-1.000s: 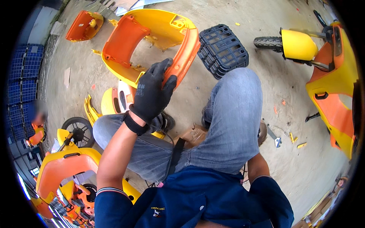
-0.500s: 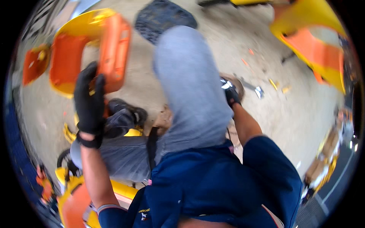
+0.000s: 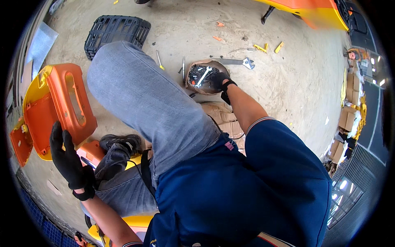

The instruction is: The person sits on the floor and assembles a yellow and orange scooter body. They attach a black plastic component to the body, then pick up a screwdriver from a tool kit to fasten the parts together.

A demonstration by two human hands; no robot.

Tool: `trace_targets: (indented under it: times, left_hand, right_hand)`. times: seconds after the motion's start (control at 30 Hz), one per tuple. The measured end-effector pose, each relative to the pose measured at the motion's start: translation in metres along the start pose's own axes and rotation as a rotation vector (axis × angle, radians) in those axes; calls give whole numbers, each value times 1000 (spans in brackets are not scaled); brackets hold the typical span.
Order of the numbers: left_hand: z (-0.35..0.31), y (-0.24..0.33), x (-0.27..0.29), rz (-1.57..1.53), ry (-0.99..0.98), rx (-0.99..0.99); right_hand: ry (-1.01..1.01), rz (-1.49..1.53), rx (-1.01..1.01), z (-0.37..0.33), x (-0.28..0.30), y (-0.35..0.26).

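My left hand (image 3: 66,158), in a black glove, has its fingers stretched out at the lower edge of an orange and yellow plastic panel (image 3: 74,99). Whether it bears any of the panel's weight is unclear. On the floor ahead, my right hand (image 3: 219,81), gloved in black too, reaches into a round brown container (image 3: 191,87) from its right side; its fingertips are lost against the dark contents. Small dark screws or bolts (image 3: 196,73) fill that container, and a silver spanner (image 3: 204,76) lies on top of them.
An adjustable wrench (image 3: 248,63) lies beyond the container. Screwdrivers (image 3: 160,61) lie left of it. A black plastic grid (image 3: 117,33) rests at the far left. Yellow scraps (image 3: 260,48) lie on the floor; an orange and yellow vehicle body (image 3: 306,10) stands far right. Cardboard boxes (image 3: 347,117) line the right side.
My view has swung right, bringing the container into plain sight. The right hand, formerly half hidden behind my knee, now shows in it. The left hand remains by the panel.
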State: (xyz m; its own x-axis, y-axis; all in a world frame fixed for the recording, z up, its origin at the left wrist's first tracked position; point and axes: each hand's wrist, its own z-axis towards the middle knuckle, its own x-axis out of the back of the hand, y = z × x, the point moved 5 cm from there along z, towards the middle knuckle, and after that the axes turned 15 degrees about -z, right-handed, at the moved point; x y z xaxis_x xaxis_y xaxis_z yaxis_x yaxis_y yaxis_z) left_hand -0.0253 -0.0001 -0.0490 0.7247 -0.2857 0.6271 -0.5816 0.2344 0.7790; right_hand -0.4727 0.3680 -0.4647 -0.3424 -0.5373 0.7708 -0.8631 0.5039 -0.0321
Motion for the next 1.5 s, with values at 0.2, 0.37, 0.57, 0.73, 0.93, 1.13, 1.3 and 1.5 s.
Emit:
trace_targets:
  times: [0.2, 0.37, 0.57, 0.73, 0.93, 1.13, 1.3, 1.5]
  left_hand:
    - [-12, 0, 11, 41, 49, 5]
    - [3, 8, -7, 10, 7, -34]
    - [0, 8, -5, -8, 22, 2]
    - [0, 10, 1, -14, 19, -38]
    - [4, 44, 1, 45, 146, -216]
    - [6, 99, -15, -117, 6, -421]
    - [-2, 123, -22, -194, -146, -454]
    - [-14, 130, -20, -391, -111, -623]
  right_hand:
    - [89, 73, -191, 13, -15, -35]
    - [-24, 179, -322, -12, -12, -32]
    - [-91, 405, -371, -38, 39, -55]
    - [55, -11, -48, -43, 78, -62]
    - [311, 740, 165, -42, 176, -54]
    - [344, 1176, 366, -131, 362, -158]
    - [169, 1232, 490, -177, 421, -232]
    - [256, 1000, 639, -206, 455, -298]
